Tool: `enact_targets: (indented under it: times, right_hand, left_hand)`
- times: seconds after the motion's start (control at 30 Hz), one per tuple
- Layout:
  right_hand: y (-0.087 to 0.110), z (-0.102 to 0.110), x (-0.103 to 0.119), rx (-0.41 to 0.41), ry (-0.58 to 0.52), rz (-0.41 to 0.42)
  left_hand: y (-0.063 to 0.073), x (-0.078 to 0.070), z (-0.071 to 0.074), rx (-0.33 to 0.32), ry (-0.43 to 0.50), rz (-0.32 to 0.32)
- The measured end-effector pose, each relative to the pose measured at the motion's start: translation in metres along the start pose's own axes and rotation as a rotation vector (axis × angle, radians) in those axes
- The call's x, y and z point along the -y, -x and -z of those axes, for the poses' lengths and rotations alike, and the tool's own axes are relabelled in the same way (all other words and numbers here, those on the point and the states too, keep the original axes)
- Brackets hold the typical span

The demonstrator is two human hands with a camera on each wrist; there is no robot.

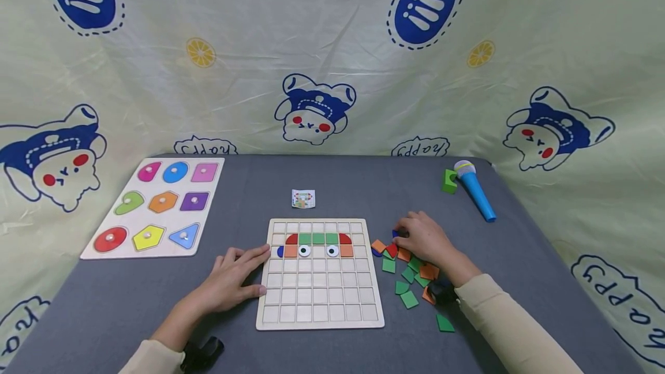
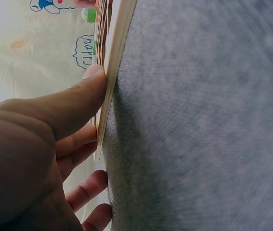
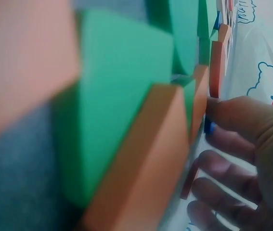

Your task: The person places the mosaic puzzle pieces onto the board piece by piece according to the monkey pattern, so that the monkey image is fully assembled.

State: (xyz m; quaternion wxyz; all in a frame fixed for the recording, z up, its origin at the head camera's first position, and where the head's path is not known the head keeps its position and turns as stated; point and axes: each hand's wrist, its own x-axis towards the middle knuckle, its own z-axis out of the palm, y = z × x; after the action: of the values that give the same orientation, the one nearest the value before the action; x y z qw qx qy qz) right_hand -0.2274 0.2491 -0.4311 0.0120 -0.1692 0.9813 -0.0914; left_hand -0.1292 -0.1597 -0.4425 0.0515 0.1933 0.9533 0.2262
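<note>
A light wooden grid board [image 1: 319, 296] lies on the grey table. In its upper rows sit red rounded pieces [image 1: 292, 239], green squares [image 1: 318, 239], orange squares [image 1: 346, 251], two eye pieces [image 1: 304, 251] and a blue rounded piece [image 1: 280, 251] at the left. My left hand [image 1: 228, 281] rests its thumb and fingertips against the board's left edge, which the left wrist view shows up close. Right of the board, my right hand [image 1: 425, 240] pinches a small blue piece [image 3: 209, 126] between thumb and index finger, just above loose tiles. Its shape is mostly hidden.
Loose green [image 1: 408, 299], orange [image 1: 429, 271] and red [image 1: 392, 250] tiles lie right of the board. Behind it is a small picture card [image 1: 303, 199]. A shape puzzle [image 1: 118, 221] lies at the left; a toy microphone [image 1: 477, 194] and green block [image 1: 449, 181] stand back right.
</note>
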Motion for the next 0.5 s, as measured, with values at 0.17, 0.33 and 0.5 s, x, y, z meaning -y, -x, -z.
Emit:
enact_targets:
  times: [0.17, 0.33, 0.5]
  right_hand:
    - [0.003, 0.002, 0.003, -0.02, -0.013, 0.001]
    - [0.009, 0.008, 0.017, -0.06, -0.035, 0.019]
    - [0.013, 0.008, 0.037, -0.081, -0.041, 0.101]
  left_hand:
    - [0.0, 0.001, -0.002, -0.006, -0.005, 0.0]
    - [0.0, 0.001, -0.002, -0.006, -0.004, -0.003]
    - [0.0, 0.001, -0.001, -0.009, -0.002, -0.012]
